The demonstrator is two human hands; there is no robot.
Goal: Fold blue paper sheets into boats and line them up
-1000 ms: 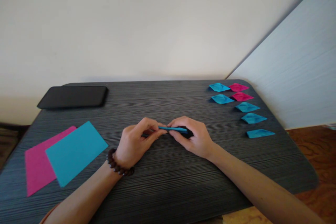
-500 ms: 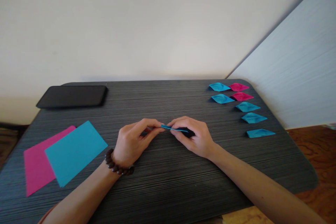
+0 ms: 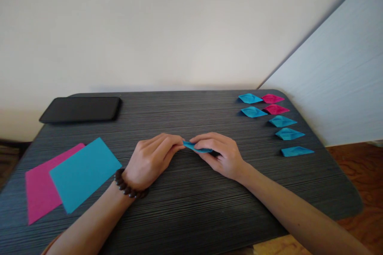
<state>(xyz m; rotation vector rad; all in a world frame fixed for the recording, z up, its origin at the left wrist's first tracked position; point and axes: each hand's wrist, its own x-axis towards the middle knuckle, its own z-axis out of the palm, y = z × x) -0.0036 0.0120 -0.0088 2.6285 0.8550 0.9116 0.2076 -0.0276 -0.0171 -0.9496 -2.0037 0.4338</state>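
Observation:
A small folded piece of blue paper [image 3: 200, 149] is held between my two hands above the middle of the table. My left hand [image 3: 154, 157], with a dark beaded bracelet [image 3: 127, 187] at its wrist, pinches the paper's left end. The fingers of my right hand [image 3: 223, 153] grip its right part, partly covering it. Several folded paper boats stand at the right, among them a blue boat [image 3: 289, 134] and a pink boat [image 3: 277, 109]. The nearest blue boat [image 3: 297, 151] looks narrower than the others.
On the left, a blue paper sheet [image 3: 86, 175] overlaps a pink paper sheet [image 3: 38, 191]. Behind them lies a black phone-like slab [image 3: 80, 109]. The dark table [image 3: 185, 219] meets a pale wall [image 3: 179, 28] at the back, and a white panel [image 3: 338, 71] stands at the right.
The blue paper between my hands has turned, so more of its face shows instead of a thin edge. My left wrist has rolled slightly and moved a little left.

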